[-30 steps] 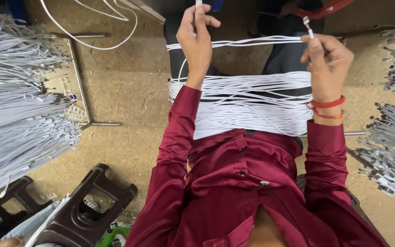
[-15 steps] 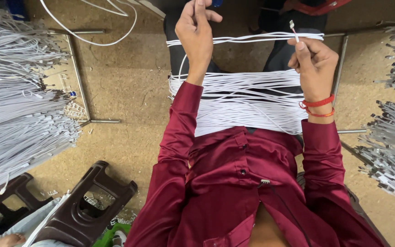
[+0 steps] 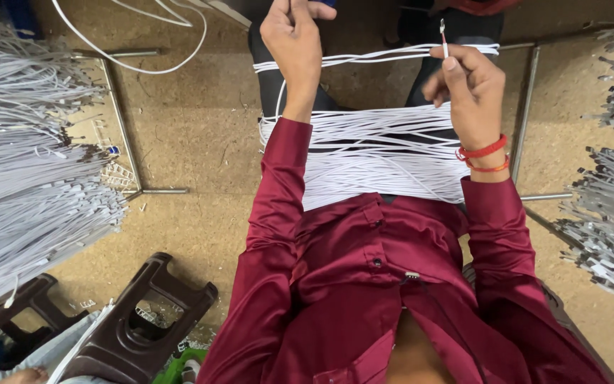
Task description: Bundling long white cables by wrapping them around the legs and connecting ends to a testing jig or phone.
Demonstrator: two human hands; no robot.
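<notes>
A single camera sits on the person's head and looks almost straight down over the chest and lap to the floor [image 3: 200, 163]. It is close: the maroon shirt [image 3: 364, 284] fills the lower middle, and the left hand [image 3: 294, 43] and right hand [image 3: 472, 89] reach toward the top edge. Bundles of white cables [image 3: 23, 185] run off both sides. No second view overlaps it.

Both arms reach forward in dark red sleeves. The left hand [image 3: 294, 44] is closed in a fist; the right hand [image 3: 472, 89] pinches, fingers [image 3: 450, 65] curled, wrist banded red.
</notes>
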